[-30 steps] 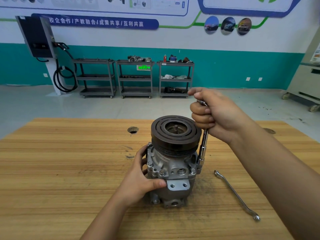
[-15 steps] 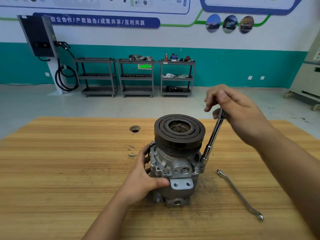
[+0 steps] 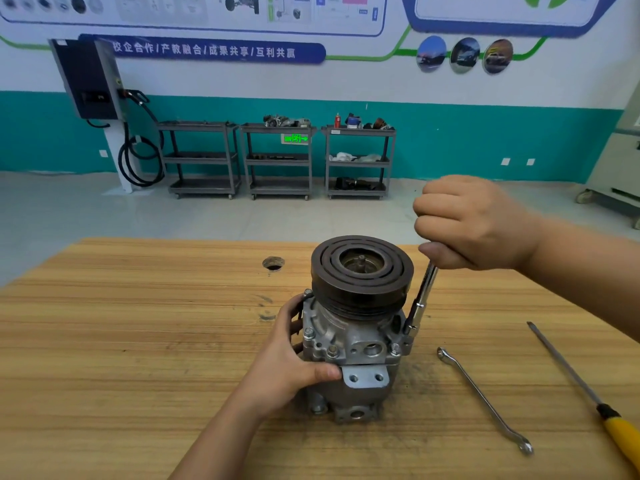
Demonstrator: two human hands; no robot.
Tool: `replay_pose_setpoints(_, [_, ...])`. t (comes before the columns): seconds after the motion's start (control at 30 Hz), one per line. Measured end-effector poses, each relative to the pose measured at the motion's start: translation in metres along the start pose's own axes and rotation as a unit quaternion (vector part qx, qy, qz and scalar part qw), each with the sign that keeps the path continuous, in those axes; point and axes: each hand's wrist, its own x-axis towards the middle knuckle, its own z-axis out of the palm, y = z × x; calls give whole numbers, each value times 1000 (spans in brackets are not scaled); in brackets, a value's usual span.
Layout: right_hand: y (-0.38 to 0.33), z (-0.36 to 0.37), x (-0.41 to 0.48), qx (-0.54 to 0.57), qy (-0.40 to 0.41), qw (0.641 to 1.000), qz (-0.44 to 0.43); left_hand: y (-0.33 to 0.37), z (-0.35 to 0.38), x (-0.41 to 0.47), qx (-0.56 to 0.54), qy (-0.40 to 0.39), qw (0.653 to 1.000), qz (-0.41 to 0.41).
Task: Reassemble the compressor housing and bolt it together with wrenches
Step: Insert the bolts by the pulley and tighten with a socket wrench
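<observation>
The grey compressor housing [image 3: 349, 344] stands upright on the wooden table [image 3: 138, 341], with its dark grooved pulley [image 3: 362, 268] on top. My left hand [image 3: 287, 365] grips the housing's left side, thumb across the front above the mounting bracket. My right hand [image 3: 464, 223] holds the top of a chrome socket wrench [image 3: 420, 303], fingers curled round its handle. The wrench leans down to a bolt on the housing's right flange [image 3: 403, 346]. Several bolt heads show on the front flange.
A slim double-ended spanner [image 3: 485, 400] lies on the table right of the housing. Further right lies a screwdriver with a yellow handle [image 3: 585, 393]. A round hole [image 3: 273, 263] is in the tabletop behind. Shelving carts stand against the far wall.
My right hand has closed round the wrench top again after loosening its fingers half a second ago. The wrench handle swung right, away from the pulley. My left hand stays on the housing.
</observation>
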Motion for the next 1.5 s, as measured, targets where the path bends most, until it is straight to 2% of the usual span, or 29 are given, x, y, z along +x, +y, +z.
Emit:
replay_pose_setpoints(0.1, [2, 0, -1, -10, -34, 999, 36, 0, -1, 1, -2, -7, 1000, 2])
replay_pose_setpoints(0.2, [-5, -3, -2, -39, -93, 987, 126, 1, 0, 2, -4, -5, 1000, 0])
replay_pose_setpoints(0.27, [-13, -9, 1, -77, -144, 968, 192, 0, -1, 2, -5, -5, 1000, -1])
replay_pose_setpoints(0.37, [-32, -19, 13, -168, -235, 918, 273, -2, -2, 2, -6, -6, 1000, -4])
replay_pose_setpoints(0.5, [-43, -23, 23, -168, -242, 889, 350, 2, 0, 0, -4, -5, 1000, 5])
replay_pose_setpoints(0.6, [-42, -24, 28, -158, -270, 870, 382, 6, 10, -15, -28, 33, 999, 8])
replay_pose_setpoints(0.7, [-42, -27, 33, -143, -304, 846, 415, 9, 33, -38, -69, 128, 989, 27])
replay_pose_setpoints(0.8, [-48, -29, 38, -142, -310, 838, 426, 18, 60, -51, -52, 207, 976, 41])
replay_pose_setpoints(0.93, [-54, -35, 44, -122, -304, 846, 421, 27, 76, -47, 45, 244, 968, 42])
replay_pose_setpoints(1.0, [-53, -41, 42, -93, -293, 861, 406, 27, 75, -43, 79, 254, 962, 62])
replay_pose_setpoints(1.13, [-46, -53, 35, 34, -290, 880, 374, 26, 75, -41, 122, 234, 962, 73])
replay_pose_setpoints(1.23, [-39, -58, 34, 121, -321, 868, 358, 28, 79, -36, 149, 235, 958, 66])
replay_pose_setpoints(1.33, [-29, -65, 30, 156, -305, 859, 379, 25, 74, -34, 157, 228, 958, 74])
replay_pose_setpoints(1.5, [-6, -75, 19, 164, -242, 856, 426, 17, 31, -28, 110, 109, 987, 39])
